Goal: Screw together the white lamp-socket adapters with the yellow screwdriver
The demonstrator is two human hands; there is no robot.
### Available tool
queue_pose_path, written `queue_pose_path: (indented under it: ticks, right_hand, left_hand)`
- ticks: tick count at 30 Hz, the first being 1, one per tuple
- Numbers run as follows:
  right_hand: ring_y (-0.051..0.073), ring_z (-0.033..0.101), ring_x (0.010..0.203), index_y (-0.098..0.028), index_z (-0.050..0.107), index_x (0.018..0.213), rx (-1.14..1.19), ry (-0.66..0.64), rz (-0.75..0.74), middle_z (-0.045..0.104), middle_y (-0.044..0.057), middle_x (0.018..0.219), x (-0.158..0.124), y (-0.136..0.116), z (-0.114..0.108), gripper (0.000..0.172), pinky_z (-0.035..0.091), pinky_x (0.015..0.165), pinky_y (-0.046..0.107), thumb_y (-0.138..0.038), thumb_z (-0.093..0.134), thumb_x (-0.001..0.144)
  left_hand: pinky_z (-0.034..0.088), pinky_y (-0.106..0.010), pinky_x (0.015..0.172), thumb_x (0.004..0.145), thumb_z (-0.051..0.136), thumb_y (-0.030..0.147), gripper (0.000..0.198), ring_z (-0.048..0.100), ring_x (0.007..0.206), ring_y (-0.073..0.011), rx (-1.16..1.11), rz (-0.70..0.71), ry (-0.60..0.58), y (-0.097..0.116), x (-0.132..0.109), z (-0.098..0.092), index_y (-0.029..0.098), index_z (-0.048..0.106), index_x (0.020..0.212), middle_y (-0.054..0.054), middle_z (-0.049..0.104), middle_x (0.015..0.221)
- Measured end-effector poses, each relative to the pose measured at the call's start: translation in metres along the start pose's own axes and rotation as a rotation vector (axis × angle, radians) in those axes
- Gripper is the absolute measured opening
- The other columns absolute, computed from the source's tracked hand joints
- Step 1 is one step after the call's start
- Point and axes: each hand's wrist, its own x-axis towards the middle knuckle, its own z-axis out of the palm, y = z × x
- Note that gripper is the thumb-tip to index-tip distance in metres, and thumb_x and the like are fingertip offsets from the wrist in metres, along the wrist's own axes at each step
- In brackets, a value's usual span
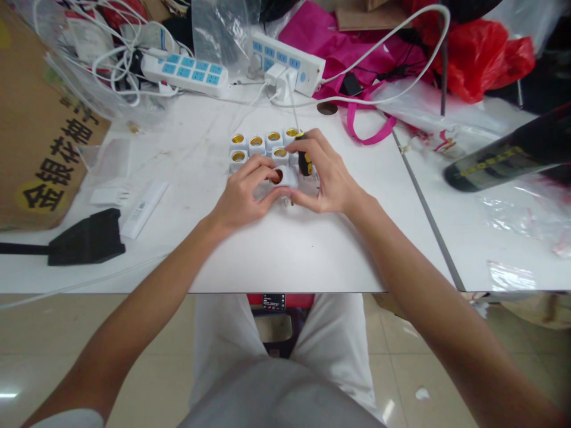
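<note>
The left hand (241, 193) grips a white socket (291, 176), with its thumb on the near side and its fingers by the round brown hole. The right hand (334, 178) is bent around a black and yellow screwdriver (306, 161), and its thumb reaches in to the near side of the same socket, close to the left thumb. The socket is between the two hands, over the white table (285, 255). Just past it stand more white sockets (256, 142) in rows, with gold rings inside; the hands hide some of them. Farther back are two white power strips (186, 72) with blue tops, a pink bag (307, 30) and a red bag (499, 65). On the left are a white stick (145, 209), a black thing (87, 239) and a brown box (38, 119) with black writing.
</note>
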Motion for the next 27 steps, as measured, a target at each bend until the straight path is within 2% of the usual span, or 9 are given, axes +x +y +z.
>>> queue_pose_path:
  ticks: [5,8,9,12,14,17,20,23,27]
  right_hand:
    - [0.02,0.06,0.074,-0.035,0.059,0.143,0.071,0.323,0.186,0.062,0.006,0.116,0.002,0.004,0.004,0.059,0.059,0.066,0.041,-0.062,0.084,0.097]
    - [0.025,0.066,0.086,-0.034,0.064,0.139,0.158,0.461,0.232,0.064,0.006,0.116,0.005,-0.001,0.007,0.072,0.06,0.068,0.041,-0.066,0.096,0.083]
    - [0.025,0.067,0.087,-0.034,0.066,0.137,0.166,0.48,0.232,0.065,0.006,0.114,0.005,-0.005,0.007,0.069,0.06,0.07,0.041,-0.066,0.096,0.083]
    - [0.021,0.069,0.081,-0.033,0.076,0.124,0.133,0.505,0.259,0.071,0.002,0.103,0.007,-0.018,0.005,0.034,0.061,0.076,0.042,-0.059,0.081,0.102]
    - [0.019,0.067,0.073,-0.031,0.08,0.108,0.124,0.551,0.31,0.072,0.001,0.092,0.009,-0.026,0.004,0.027,0.058,0.072,0.04,-0.056,0.07,0.11]
    - [0.014,0.053,0.054,-0.03,0.075,0.097,0.21,0.663,0.394,0.065,-0.001,0.078,0.014,-0.035,0.004,0.037,0.046,0.053,0.035,-0.064,0.068,0.109]
    - [0.012,0.032,0.041,-0.032,0.061,0.088,0.367,0.785,0.391,0.048,-0.006,0.065,0.021,-0.035,0.003,0.045,0.026,0.038,0.033,-0.072,0.076,0.101]
    - [0.013,0.031,0.039,-0.032,0.05,0.076,0.41,0.798,0.377,0.037,-0.008,0.054,0.022,-0.033,0.001,0.051,0.022,0.04,0.036,-0.066,0.081,0.099]
    - [0.013,0.036,0.042,-0.03,0.049,0.073,0.333,0.661,0.361,0.039,-0.008,0.051,0.015,-0.034,0.002,0.052,0.029,0.047,0.036,-0.061,0.074,0.107]
  left_hand:
    - [0.064,-0.04,0.099,0.101,0.083,0.026,0.014,0.077,0.108,-0.0241,-0.151,0.063,-0.206,0.005,-0.002,-0.001,0.019,0.071,0.105,-0.011,0.075,0.117]
    - [0.064,-0.042,0.099,0.102,0.081,0.027,0.017,0.075,0.109,-0.0244,-0.2,0.07,-0.275,0.009,-0.003,0.0,0.02,0.07,0.112,-0.011,0.074,0.117]
    - [0.063,-0.042,0.1,0.102,0.081,0.028,0.018,0.074,0.109,-0.0251,-0.204,0.067,-0.286,0.01,-0.003,0.0,0.02,0.069,0.113,-0.01,0.074,0.116]
    - [0.062,-0.042,0.096,0.1,0.084,0.03,0.027,0.073,0.103,-0.0246,-0.202,0.041,-0.299,0.012,-0.004,0.0,0.02,0.065,0.117,-0.009,0.073,0.111]
    - [0.061,-0.04,0.092,0.096,0.088,0.032,0.036,0.072,0.097,-0.0228,-0.203,0.0,-0.297,0.011,-0.005,-0.001,0.021,0.063,0.12,-0.007,0.073,0.11]
    - [0.061,-0.039,0.091,0.094,0.09,0.034,0.043,0.072,0.096,-0.022,-0.212,-0.042,-0.31,0.009,-0.006,-0.001,0.022,0.062,0.124,-0.007,0.073,0.112]
    - [0.061,-0.043,0.096,0.098,0.086,0.034,0.035,0.072,0.101,-0.0243,-0.208,-0.016,-0.334,0.008,-0.006,-0.001,0.022,0.065,0.123,-0.008,0.074,0.113]
    - [0.061,-0.046,0.1,0.099,0.085,0.035,0.03,0.071,0.109,-0.0274,-0.217,0.015,-0.331,0.008,-0.004,-0.001,0.024,0.068,0.121,-0.009,0.076,0.114]
    - [0.062,-0.046,0.103,0.098,0.085,0.033,0.031,0.072,0.115,-0.0284,-0.228,0.025,-0.328,0.009,-0.002,-0.002,0.023,0.069,0.123,-0.01,0.077,0.116]
